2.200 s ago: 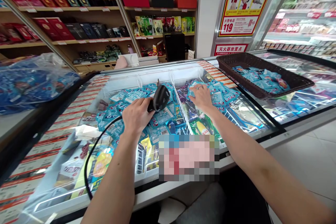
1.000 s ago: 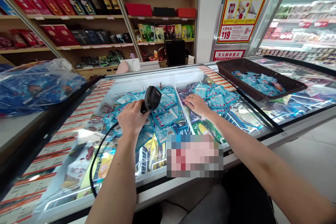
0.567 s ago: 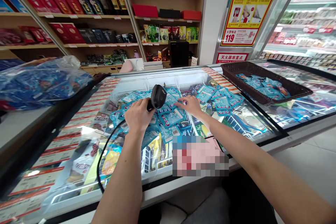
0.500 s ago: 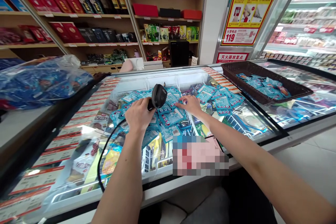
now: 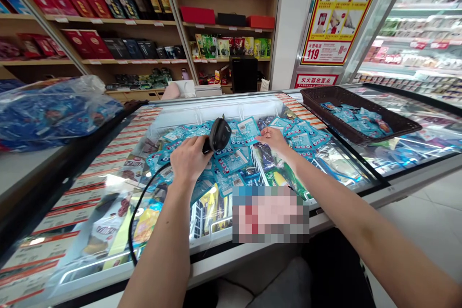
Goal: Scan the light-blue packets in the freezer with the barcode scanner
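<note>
My left hand (image 5: 189, 156) is wrapped round the handle of a black barcode scanner (image 5: 219, 134), its head tilted up to the right over the glass. A black cable (image 5: 139, 202) runs from it down past my forearm. In my right hand (image 5: 275, 139), thumb and fingers pinch the lower right corner of a blue snack packet (image 5: 248, 129), with its printed label side up. Many similar blue packets (image 5: 231, 161) lie spread and overlapping on the freezer's glass top, on both sides of my right hand.
A brown basket (image 5: 314, 110) with several blue packets stands at the right. On the left lies a clear plastic bag (image 5: 57, 108) of blue packs. A blurred-out pink item (image 5: 274, 214) rests at the freezer's front edge. Stocked shelves (image 5: 126, 60) stand behind.
My right hand has drawn slightly to the right, and a blue packet is now lifted in its fingers. The scanner stays in my left hand, nearly still. The view has shifted slightly.
</note>
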`<state>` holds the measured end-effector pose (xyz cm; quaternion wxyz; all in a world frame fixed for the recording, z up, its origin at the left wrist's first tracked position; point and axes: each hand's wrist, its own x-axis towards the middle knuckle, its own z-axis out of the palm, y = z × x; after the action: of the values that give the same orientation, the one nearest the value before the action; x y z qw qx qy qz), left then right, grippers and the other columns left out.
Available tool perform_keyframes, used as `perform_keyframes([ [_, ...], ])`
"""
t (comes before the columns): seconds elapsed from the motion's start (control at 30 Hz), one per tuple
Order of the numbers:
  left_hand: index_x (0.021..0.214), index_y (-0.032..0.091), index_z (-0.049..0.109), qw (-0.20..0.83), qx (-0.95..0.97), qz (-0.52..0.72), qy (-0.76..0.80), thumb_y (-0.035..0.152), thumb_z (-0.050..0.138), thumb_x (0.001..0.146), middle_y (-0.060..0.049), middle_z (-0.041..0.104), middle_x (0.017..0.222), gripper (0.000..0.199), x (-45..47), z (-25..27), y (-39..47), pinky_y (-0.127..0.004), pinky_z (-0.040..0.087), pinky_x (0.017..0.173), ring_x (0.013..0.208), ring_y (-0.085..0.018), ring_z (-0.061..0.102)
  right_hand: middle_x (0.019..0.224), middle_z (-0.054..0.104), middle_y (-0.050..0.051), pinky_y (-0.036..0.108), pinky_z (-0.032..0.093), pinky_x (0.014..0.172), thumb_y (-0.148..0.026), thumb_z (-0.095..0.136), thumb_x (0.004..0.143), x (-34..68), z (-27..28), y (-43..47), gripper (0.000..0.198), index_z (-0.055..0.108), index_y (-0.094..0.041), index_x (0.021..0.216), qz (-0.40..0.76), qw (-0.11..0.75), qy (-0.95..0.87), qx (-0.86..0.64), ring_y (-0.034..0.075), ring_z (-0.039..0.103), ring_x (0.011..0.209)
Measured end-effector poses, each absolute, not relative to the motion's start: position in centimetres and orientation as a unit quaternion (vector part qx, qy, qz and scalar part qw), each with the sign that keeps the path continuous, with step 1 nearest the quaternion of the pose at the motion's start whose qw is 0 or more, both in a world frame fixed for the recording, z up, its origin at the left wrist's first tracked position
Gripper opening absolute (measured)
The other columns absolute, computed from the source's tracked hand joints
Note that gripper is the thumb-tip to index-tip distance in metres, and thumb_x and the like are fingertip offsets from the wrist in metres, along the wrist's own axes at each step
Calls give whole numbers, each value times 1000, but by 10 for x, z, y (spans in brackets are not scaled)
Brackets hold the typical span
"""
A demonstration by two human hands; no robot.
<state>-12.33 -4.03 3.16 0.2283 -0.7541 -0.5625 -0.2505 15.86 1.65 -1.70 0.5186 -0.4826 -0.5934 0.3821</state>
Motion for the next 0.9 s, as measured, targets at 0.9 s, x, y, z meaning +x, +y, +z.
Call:
perform_keyframes([
  [0.9, 111, 23, 60, 220, -825, -186, -487, 35, 50, 82, -7, 68, 99, 32, -96, 29, -52, -32, 41, 64, 94, -25, 61, 69, 56, -3, 30, 51, 67, -41, 56, 77, 172, -20, -5, 21, 49, -24, 88, 287, 487, -636, -526, 17, 62, 69],
])
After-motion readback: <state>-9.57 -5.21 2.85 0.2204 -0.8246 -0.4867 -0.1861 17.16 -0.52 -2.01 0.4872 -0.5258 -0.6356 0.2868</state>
